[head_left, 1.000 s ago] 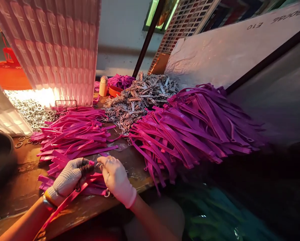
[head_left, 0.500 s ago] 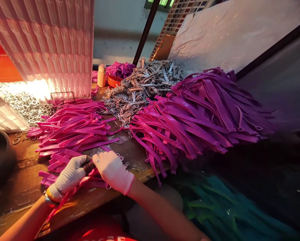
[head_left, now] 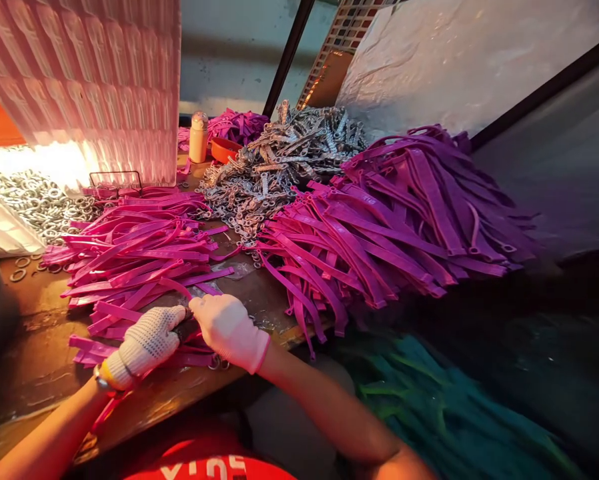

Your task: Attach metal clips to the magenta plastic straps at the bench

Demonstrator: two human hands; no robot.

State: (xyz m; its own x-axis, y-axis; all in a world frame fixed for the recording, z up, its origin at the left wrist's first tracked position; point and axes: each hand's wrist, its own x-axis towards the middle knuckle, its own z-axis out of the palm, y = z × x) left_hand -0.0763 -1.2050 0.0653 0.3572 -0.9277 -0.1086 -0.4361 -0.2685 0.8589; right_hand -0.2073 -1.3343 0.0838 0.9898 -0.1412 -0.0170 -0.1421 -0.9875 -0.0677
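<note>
My left hand [head_left: 149,343], in a white dotted glove with dark fingertips, is closed around a magenta strap [head_left: 101,419]. The strap's tail hangs below the wrist over the table's front edge. Touching it, my right hand [head_left: 230,328], in a plain white glove with a pink cuff, pinches with thumb and finger at the left fingertips. A magenta strap end [head_left: 175,287] meets the right fingertips; my fingers hide the exact grip. Just behind lies a pile of magenta straps [head_left: 139,247]. Small metal rings [head_left: 218,363] lie under the right hand.
A larger heap of magenta straps [head_left: 379,227] overhangs the table's right side. Behind are a pile of metal chain pieces [head_left: 284,167], a capped bottle [head_left: 198,138] and an orange dish [head_left: 224,149]. Loose metal rings [head_left: 44,203] lie left, beside a ribbed translucent panel [head_left: 124,87].
The view has shifted slightly. Both hands stay together, with the right fingertips closer to the left ones. A strap end now shows beside the right fingertips.
</note>
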